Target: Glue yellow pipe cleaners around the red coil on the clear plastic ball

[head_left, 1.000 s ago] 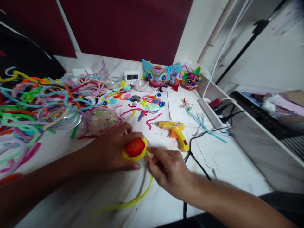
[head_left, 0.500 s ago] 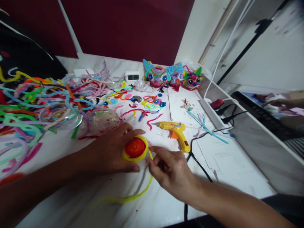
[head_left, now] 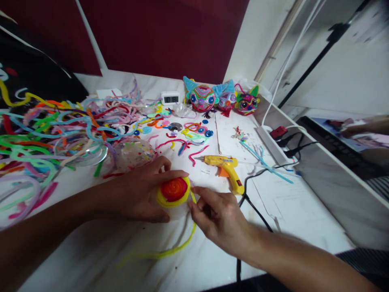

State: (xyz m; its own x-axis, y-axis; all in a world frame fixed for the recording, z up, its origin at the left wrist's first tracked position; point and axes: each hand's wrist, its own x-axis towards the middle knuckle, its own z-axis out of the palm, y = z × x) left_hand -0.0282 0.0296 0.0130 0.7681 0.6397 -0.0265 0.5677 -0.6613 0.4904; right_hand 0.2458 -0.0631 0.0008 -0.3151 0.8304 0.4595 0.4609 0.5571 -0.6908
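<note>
Where left hand [head_left: 142, 194] curls, disc [head_left: 174, 189] sits inside.

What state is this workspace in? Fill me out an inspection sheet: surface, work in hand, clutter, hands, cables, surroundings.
Surface: white table, small dark specks toward the front.
Work in hand: red-and-yellow coiled piece; yellow strand trailing beside its edge.
Clutter: tangled fuzzy strands on the left; yellow glue gun lying beyond the right hand; three decorated heads at the back, beside a white digital clock.
Hands: left hand curled around the coiled piece; right hand pinching the yellow strand.
Cables: black cable showing on both sides of the right forearm; power strip with plugs in it, along the right side.
Surroundings: maroon panel behind; blurred arm, apparently another person's, far right.
</note>
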